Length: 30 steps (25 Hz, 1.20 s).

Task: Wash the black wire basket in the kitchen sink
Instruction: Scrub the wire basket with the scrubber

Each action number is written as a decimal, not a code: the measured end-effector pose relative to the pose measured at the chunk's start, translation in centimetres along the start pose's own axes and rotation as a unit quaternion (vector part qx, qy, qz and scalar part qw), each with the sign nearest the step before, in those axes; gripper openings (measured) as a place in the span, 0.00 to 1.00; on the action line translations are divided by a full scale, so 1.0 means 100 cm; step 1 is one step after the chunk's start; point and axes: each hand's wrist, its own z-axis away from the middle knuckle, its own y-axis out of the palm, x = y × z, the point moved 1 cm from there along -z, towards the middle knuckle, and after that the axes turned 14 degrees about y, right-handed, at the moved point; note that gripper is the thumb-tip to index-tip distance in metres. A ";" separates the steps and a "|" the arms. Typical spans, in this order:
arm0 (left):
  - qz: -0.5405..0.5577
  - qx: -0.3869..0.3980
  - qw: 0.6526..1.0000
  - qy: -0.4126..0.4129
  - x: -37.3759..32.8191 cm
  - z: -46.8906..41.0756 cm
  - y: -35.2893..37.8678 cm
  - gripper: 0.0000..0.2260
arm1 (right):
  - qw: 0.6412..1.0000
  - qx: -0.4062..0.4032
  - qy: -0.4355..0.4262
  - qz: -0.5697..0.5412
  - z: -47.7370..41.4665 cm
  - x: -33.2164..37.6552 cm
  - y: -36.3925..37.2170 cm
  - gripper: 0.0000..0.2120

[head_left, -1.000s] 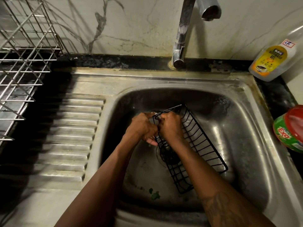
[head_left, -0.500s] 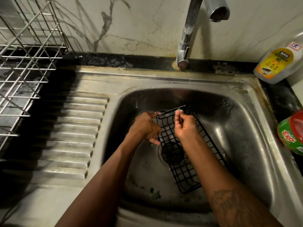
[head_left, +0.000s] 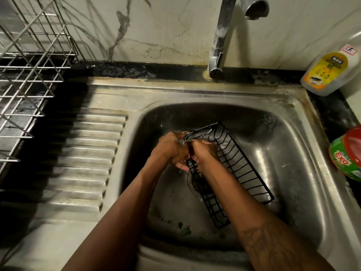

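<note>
With the basket (head_left: 240, 169) tilted in the sink (head_left: 195, 90) at frame centre and the left hand (head_left: 172, 149) gripping its upper-left corner, the right hand (head_left: 205, 153) has shifted from the top rim to curl over that same corner, indicating scrubbing continues there.

Dim, warm yellow light, its source out of view. Streaks of glare lie on the right wall of the sink (head_left: 293, 153) and down the tap (head_left: 220, 36). The rack (head_left: 29, 75) throws thin line shadows on the wall (head_left: 166, 26) to its right and a deep black shadow over the left of the drainboard (head_left: 88, 153). The left hand (head_left: 172, 149), right hand (head_left: 205, 153) and far corner of the basket (head_left: 240, 173) are softly blurred. The wide lens bends the edges, so the rack and bottle (head_left: 330, 71) look tilted.
</note>
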 end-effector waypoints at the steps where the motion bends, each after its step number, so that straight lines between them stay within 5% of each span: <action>1: -0.007 -0.005 1.000 0.007 0.002 -0.002 -0.001 0.16 | 1.000 0.019 -0.011 -0.016 0.004 0.002 0.002 0.05; 4: -0.051 -0.005 0.998 0.033 0.004 -0.001 -0.002 0.12 | 0.996 0.051 -0.025 -0.063 0.008 0.003 0.004 0.04; 10: -0.047 -0.016 0.997 0.060 0.007 0.002 -0.003 0.23 | 0.997 -0.070 0.034 0.002 -0.001 -0.011 0.002 0.05; 18: -0.008 -0.014 0.999 -0.028 -0.002 -0.001 0.003 0.35 | 0.976 -0.073 -0.044 -0.200 -0.011 0.014 -0.009 0.10; 22: -0.057 -0.015 0.998 -0.025 0.002 -0.006 0.002 0.32 | 0.988 -0.100 -0.040 -0.108 -0.022 0.006 -0.016 0.11; 25: -0.183 -0.045 0.982 0.032 -0.001 0.005 -0.002 0.19 | 0.990 -0.123 -0.040 -0.058 -0.027 0.003 -0.018 0.11; 27: -0.311 -0.096 0.936 0.133 0.000 0.010 -0.005 0.15 | 0.987 -0.144 -0.051 -0.056 -0.029 0.003 -0.017 0.11; 30: -0.320 -0.106 0.921 0.193 -0.004 0.019 -0.007 0.15 | 0.965 -0.231 -0.087 -0.087 -0.031 0.001 -0.018 0.12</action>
